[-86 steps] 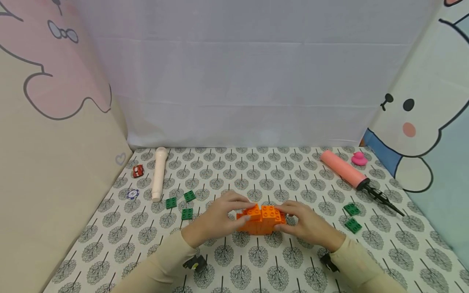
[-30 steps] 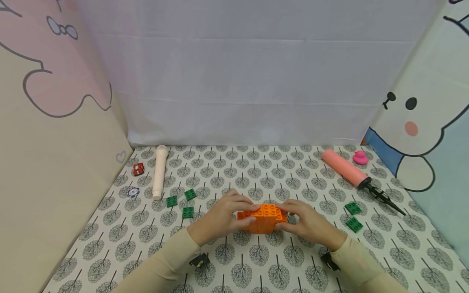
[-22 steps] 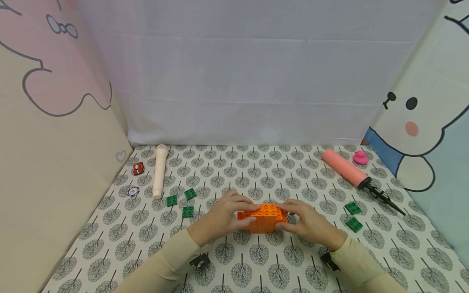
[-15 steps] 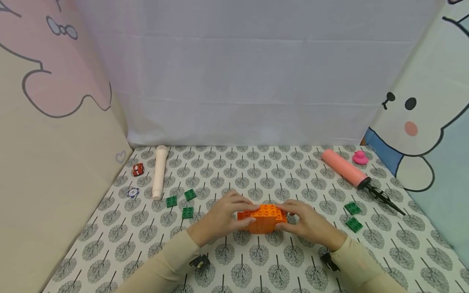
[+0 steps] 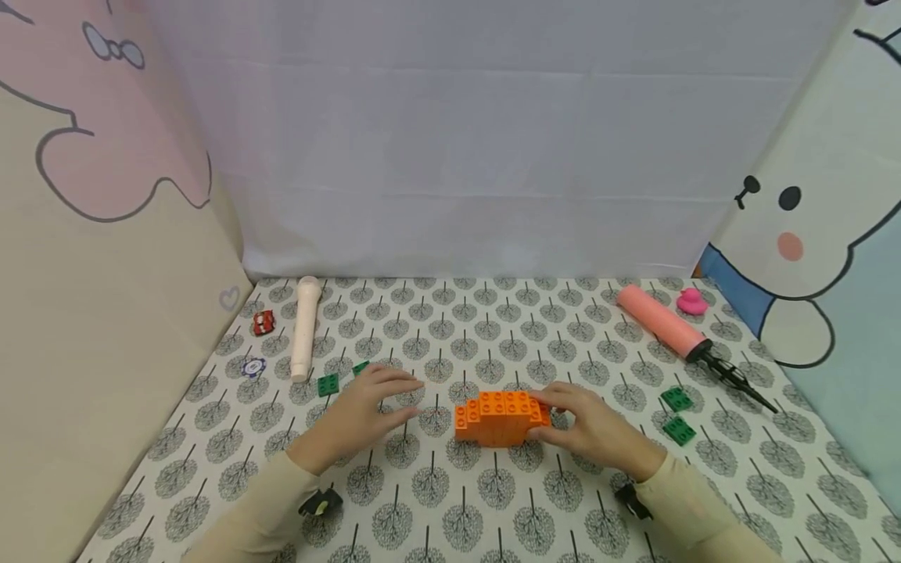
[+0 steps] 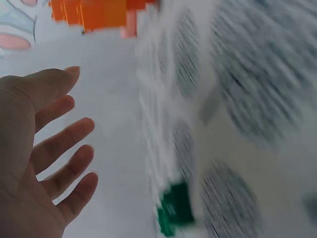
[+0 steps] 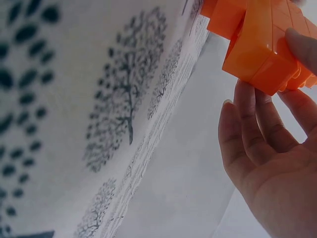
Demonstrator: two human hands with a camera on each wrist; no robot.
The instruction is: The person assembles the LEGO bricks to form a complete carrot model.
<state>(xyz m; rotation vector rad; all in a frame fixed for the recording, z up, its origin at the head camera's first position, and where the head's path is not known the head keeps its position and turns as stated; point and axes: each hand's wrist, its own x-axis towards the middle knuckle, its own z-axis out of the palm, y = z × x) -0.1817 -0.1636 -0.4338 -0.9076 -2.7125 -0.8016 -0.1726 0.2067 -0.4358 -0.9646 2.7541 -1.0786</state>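
Observation:
An orange assembly of toy building bricks [image 5: 501, 422], stepped down at both ends, stands at the middle of the table in the head view. My right hand [image 5: 587, 426] holds its right end between thumb and fingers; the right wrist view shows fingertips [image 7: 265, 99] against the orange bricks. To the left, apart from the assembly, my left hand [image 5: 359, 414] hovers with loosely spread fingers and nothing in it. Green bricks lie near it: one [image 5: 328, 385] beside the hand and another [image 5: 360, 367] partly behind it. A blurred green brick [image 6: 178, 203] shows in the left wrist view.
Two green bricks [image 5: 678, 399] lie to the right. Farther back are a peach-coloured pump [image 5: 662, 320] with a black end, a pink duck [image 5: 692, 302], a pale microphone-shaped stick [image 5: 305, 328], a red toy car [image 5: 263, 322] and a poker chip [image 5: 254, 367].
My left hand has let go of the orange assembly and moved left toward the green bricks, hiding one. Earlier the assembly's top bricks came flush together. My right hand keeps its hold.

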